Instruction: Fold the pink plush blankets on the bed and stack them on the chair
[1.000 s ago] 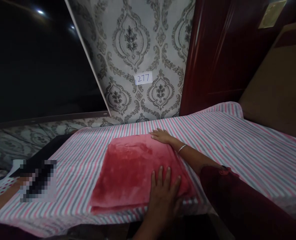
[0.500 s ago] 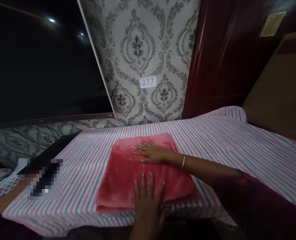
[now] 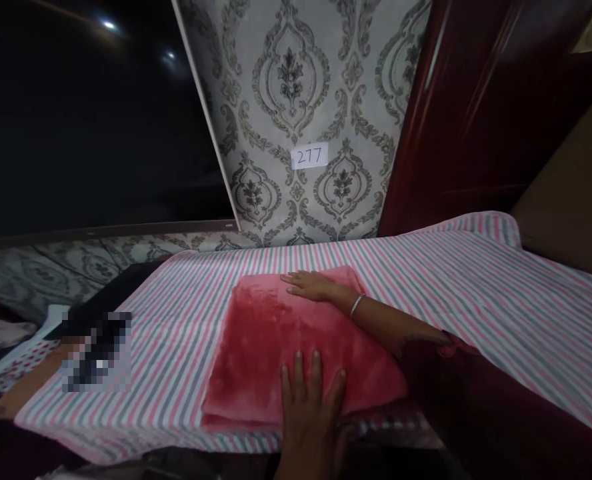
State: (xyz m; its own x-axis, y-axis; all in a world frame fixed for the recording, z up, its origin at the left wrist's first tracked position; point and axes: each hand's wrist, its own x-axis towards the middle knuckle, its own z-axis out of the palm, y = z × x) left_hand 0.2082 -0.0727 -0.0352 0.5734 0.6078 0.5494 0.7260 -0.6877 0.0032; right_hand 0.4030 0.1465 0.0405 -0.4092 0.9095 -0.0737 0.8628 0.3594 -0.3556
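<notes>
A folded red plush blanket lies flat on a striped cloth. My left hand rests palm down on the blanket's near edge, fingers spread and pointing away from me. Reaching in from the right, my right hand lies flat near the blanket's far edge with its fingers stretched to the left. A silver bangle circles that wrist. Neither hand grips the fabric.
A large dark screen stands at the left, before the patterned wall. A paper marked 277 is stuck on that wall. Dark red wooden panelling and a brown board rise at the right. A blurred dark object lies left of the blanket.
My right hand has slid away from me across the blanket to near its far edge. My left hand stays at the near edge. The view has shifted slightly.
</notes>
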